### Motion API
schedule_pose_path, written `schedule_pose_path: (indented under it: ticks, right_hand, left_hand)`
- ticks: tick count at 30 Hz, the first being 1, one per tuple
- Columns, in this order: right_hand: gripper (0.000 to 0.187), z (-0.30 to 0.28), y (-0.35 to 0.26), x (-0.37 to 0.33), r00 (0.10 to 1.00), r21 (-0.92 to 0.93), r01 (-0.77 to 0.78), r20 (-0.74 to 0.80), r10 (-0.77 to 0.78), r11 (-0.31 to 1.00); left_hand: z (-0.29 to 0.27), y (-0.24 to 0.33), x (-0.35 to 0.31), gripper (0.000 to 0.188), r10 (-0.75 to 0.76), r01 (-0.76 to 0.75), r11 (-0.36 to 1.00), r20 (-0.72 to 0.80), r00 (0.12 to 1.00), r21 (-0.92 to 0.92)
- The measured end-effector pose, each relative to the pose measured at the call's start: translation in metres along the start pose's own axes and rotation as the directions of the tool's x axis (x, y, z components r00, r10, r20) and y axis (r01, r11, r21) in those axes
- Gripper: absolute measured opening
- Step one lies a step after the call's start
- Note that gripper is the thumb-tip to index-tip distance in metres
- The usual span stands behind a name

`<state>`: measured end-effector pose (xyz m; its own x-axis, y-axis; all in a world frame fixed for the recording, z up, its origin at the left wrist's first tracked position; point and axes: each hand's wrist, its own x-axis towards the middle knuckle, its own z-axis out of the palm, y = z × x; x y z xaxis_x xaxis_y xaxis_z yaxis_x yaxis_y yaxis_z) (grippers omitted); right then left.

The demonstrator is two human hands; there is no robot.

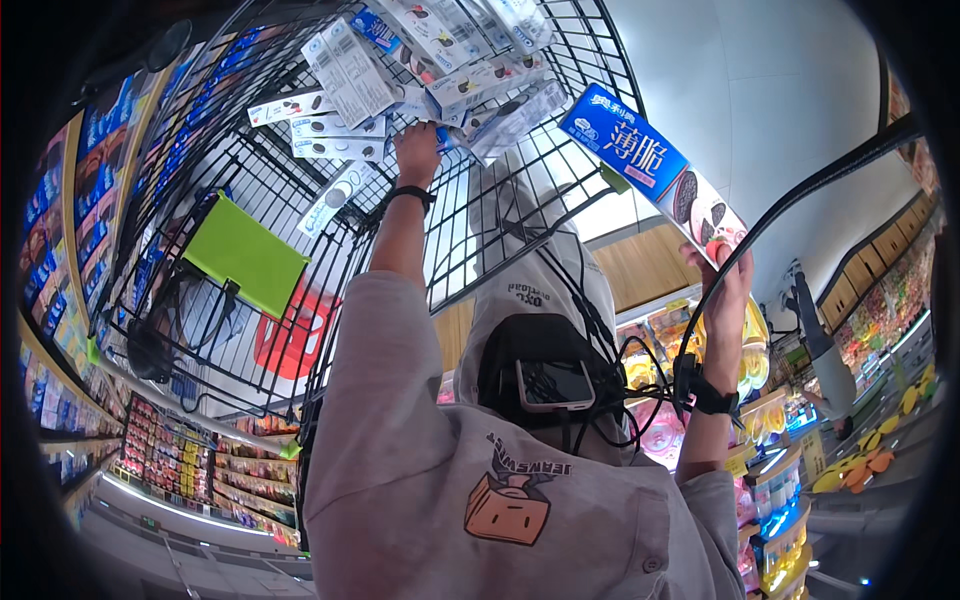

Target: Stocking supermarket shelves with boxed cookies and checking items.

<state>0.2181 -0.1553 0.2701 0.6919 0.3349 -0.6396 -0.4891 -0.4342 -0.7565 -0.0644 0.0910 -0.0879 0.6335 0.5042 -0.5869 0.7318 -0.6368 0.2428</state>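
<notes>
In my right hand (728, 285) is a long blue and white biscuit box (652, 168), gripped by its lower end and tilted outside the cart. It bears pictures of dark sandwich biscuits. My left hand (418, 155) reaches into the black wire shopping cart (480, 235), its fingers curled in among the boxes. A small blue piece (444, 139) shows beside those fingers; what they hold is hidden. Around it lie several white biscuit boxes (348, 72), piled at odd angles. One white box (335, 198) lies apart, nearer the green panel.
A green panel (245, 252) and a red object (297, 335) are at the cart's left part. Stocked shelves (75, 250) run along the left. A phone (555, 385) and black cables (630, 385) hang at my front. Another person (825, 370) is at the far right.
</notes>
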Motion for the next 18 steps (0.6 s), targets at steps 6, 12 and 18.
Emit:
schedule_pose_path:
  ticks: [6, 12, 18]
  right_hand:
    - [0.046, -0.003, -0.001, 0.005, 0.997, 0.044, 0.046, 0.054, -0.049, 0.998]
    - [0.045, -0.014, -0.004, -0.002, 0.982, 0.13, 0.087, 0.157, -0.107, 0.988]
    - [0.053, -0.02, -0.01, -0.027, 0.899, 0.138, 0.157, 0.389, -0.199, 0.978]
  left_hand:
    - [-0.065, -0.008, -0.033, 0.059, 0.067, -0.054, 0.992, 0.123, 0.99, -0.113]
    - [-0.165, -0.009, -0.111, 0.057, 0.105, -0.104, 0.994, 0.133, 0.985, -0.022]
    - [-0.286, 0.064, -0.229, 0.038, 0.07, -0.081, 0.993, -0.131, 0.989, -0.083]
